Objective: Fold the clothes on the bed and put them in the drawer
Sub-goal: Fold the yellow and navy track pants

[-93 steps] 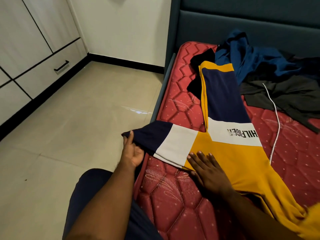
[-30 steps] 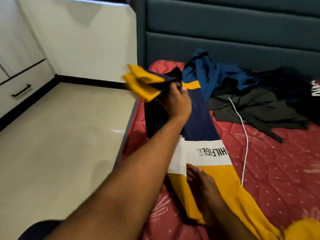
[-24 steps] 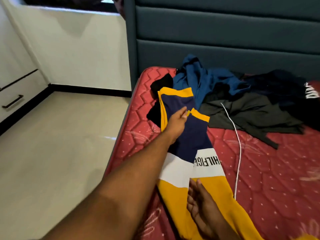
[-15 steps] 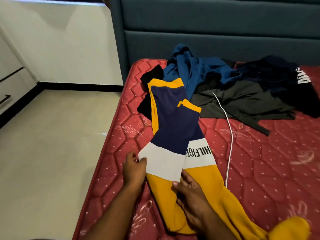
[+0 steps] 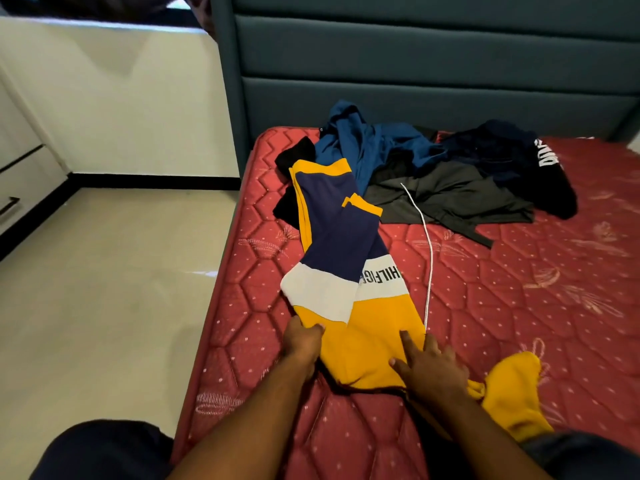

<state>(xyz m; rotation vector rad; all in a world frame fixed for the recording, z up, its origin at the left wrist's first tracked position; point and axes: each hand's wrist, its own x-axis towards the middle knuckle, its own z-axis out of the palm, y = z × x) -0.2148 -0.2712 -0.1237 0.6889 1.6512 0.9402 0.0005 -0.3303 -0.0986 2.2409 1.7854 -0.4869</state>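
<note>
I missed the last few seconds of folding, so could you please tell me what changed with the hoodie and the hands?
The left hand swung the hoodie's sleeve off the bed edge and laid it along the body, let go, then came back to pinch the near left edge. The right hand stayed pressing the yellow part, shifting rightward. The clothes pile and the white drawstring lie as before.

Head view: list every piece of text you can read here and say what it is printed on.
"HILFIGE": dark letters, seen upside down, on the white band of the yellow, white and navy hoodie; the folded sleeve covers the rest of the word.
White letters on the black garment at the far right: cut off by a fold, too partial to read.
No other text shows.
</note>
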